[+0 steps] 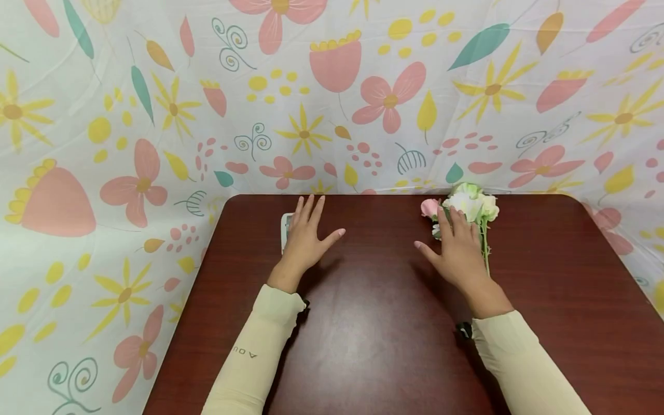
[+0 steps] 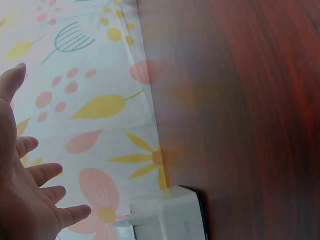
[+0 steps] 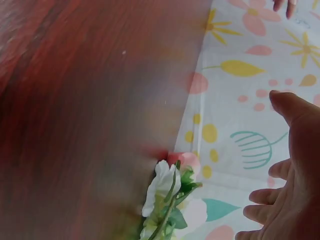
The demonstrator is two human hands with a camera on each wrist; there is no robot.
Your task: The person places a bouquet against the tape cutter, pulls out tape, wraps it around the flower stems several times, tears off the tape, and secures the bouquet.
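Observation:
My left hand (image 1: 306, 239), fingers spread, hovers over the table's left side and partly covers a white object (image 1: 284, 227) with a pale rim. In the left wrist view that object looks like a white box-shaped container (image 2: 170, 215) with a dark lower edge; its kind is unclear. On the right, my right hand (image 1: 460, 249) is held with straight fingers above a bunch of artificial-looking flowers (image 1: 469, 203), hiding part of it. White, cream and pink blooms (image 3: 186, 161) with green stems show in the right wrist view. Neither hand holds anything.
A dark reddish-brown wooden table (image 1: 358, 323) spreads beneath both arms. Behind it and along the left hangs a white cloth (image 1: 321, 121) printed with flowers and leaves, meeting the table's back edge. Dark bands (image 1: 464, 330) show at the sleeve cuffs.

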